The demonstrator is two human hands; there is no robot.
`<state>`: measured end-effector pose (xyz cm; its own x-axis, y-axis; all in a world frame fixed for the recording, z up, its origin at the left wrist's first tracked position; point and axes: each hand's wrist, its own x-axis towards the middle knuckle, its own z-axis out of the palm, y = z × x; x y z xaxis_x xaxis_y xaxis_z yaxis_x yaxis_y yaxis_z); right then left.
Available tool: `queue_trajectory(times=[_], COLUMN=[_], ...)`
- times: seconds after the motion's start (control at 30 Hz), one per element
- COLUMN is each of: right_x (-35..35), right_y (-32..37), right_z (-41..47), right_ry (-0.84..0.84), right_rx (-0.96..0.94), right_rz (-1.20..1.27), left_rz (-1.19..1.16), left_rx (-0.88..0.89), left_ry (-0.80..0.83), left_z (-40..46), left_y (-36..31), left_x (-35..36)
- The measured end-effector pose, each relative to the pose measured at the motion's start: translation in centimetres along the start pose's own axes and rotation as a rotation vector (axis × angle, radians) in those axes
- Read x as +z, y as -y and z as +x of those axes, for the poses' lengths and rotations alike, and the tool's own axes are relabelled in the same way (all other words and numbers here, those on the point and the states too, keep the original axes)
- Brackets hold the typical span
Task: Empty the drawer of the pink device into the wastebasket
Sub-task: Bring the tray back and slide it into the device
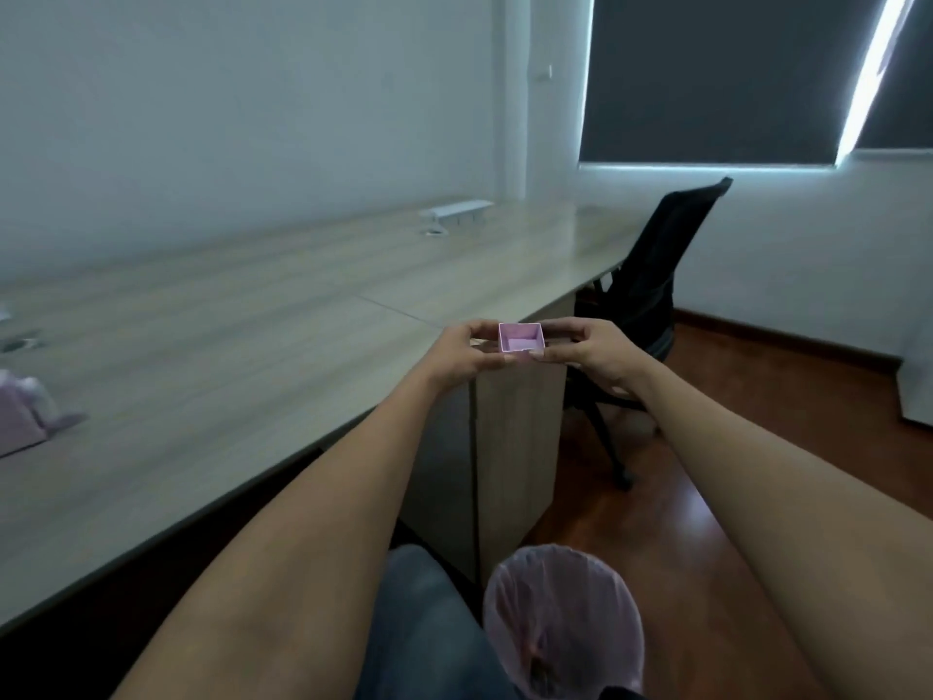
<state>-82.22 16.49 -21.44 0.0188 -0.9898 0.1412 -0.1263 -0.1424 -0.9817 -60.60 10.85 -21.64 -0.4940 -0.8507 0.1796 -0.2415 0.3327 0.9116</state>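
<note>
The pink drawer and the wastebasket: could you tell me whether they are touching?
Apart. The head view shows the pink drawer held up between left hand and right hand, well above the wastebasket.

two hands (pixel 467 348), one drawer (pixel 521 337); one wastebasket (pixel 563 618), one chair (pixel 651 290)

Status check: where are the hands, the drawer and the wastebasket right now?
Left hand and right hand both pinching the pink drawer, open side toward camera. Wastebasket on the floor below, nearer the body. Nothing in between.
</note>
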Motion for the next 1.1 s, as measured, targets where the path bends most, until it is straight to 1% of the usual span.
queue_trajectory(times=[0.13,0.37,0.63,0.73,0.93,1.1], right_x=[3.3,12.7,27.8,32.9,43.0,49.7], right_y=[4.3,9.0,14.4,16.2,18.2,18.0], right_z=[2.0,6.6,9.9,10.4,11.0,10.8], right_ry=[0.104,0.307,0.561,0.638,0.777,0.855], right_rx=[-0.059,-0.132,-0.233,-0.270,-0.318,-0.303], right_rz=[-0.038,-0.021,-0.002,0.006,0.030,0.029], left_rz=[-0.041,-0.012,0.082,0.120,0.190,0.180], left_rx=[0.000,0.003,-0.051,-0.052,-0.107,-0.173], left_ry=[-0.089,-0.244,-0.452,-0.529,-0.638,-0.684], left_z=[-1.3,-7.1,-16.6,-20.1,-26.6,-31.6], left_y=[-1.8,-3.6,-4.2,-4.8,-4.4,-3.1], left_x=[-4.8,-15.0,-27.9,-31.6,-38.5,-42.0])
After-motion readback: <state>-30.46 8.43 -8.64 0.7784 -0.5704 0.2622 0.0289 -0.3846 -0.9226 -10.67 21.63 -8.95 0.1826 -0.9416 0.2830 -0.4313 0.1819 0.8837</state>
